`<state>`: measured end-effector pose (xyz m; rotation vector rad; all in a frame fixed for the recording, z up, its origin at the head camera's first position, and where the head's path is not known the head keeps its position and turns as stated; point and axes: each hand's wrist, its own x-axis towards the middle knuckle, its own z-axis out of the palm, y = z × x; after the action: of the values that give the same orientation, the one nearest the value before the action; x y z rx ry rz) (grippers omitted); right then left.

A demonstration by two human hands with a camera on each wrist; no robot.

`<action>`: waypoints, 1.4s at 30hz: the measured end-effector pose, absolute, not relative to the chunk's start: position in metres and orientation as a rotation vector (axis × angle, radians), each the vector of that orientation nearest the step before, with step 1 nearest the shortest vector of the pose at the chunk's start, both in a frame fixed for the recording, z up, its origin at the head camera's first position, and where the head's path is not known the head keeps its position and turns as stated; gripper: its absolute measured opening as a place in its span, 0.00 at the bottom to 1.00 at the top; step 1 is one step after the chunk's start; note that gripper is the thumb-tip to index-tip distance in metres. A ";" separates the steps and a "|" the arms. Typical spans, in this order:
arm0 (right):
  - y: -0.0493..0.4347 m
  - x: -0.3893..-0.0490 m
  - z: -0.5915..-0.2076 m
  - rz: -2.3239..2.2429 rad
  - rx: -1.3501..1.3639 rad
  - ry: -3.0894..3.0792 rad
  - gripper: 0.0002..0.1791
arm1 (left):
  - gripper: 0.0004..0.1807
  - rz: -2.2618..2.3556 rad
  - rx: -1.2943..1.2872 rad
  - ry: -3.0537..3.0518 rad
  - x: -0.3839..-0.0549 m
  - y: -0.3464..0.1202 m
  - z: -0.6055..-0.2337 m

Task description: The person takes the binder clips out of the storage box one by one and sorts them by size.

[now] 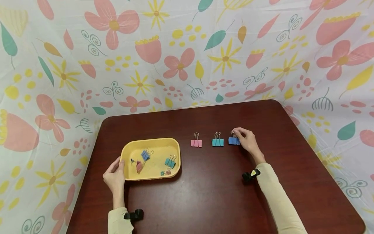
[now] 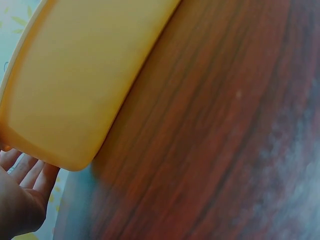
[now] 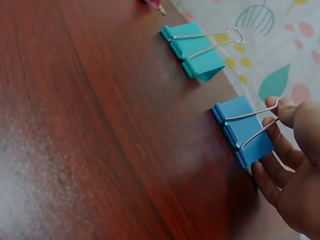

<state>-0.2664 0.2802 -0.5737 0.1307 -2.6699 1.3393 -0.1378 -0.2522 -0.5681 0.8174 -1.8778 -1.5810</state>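
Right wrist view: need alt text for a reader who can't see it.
A person's right grip holds a blue binder clip by its wire handles near the edge of a dark red table. A teal binder clip sits up and left of it; part of a pink clip shows at the top edge, with floral cloth beyond the table.

Backdrop: white cloth (image 1: pixel 181 26), floral and leaf print in pink, yellow, teal, lightly creased, covers back and both sides. Table (image 1: pixel 213 182): dark red-brown, wood grain, rounded far corners, far edge near cloth. Soft glare on near-middle surface.
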 end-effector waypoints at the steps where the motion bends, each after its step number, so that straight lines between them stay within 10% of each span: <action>1: 0.281 -0.266 -0.574 1.337 0.137 -2.669 0.16 | 0.14 -1.584 0.818 -1.879 -0.138 -0.252 -0.568; 42: 0.140 -0.272 -0.474 1.550 0.539 -2.588 0.15 | 0.13 -1.576 0.826 -1.876 -0.140 -0.254 -0.570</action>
<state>-0.2715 0.1401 -0.4737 0.5388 -2.5884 1.5496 -0.1396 -0.2540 -0.5703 0.8256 -1.8760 -1.5762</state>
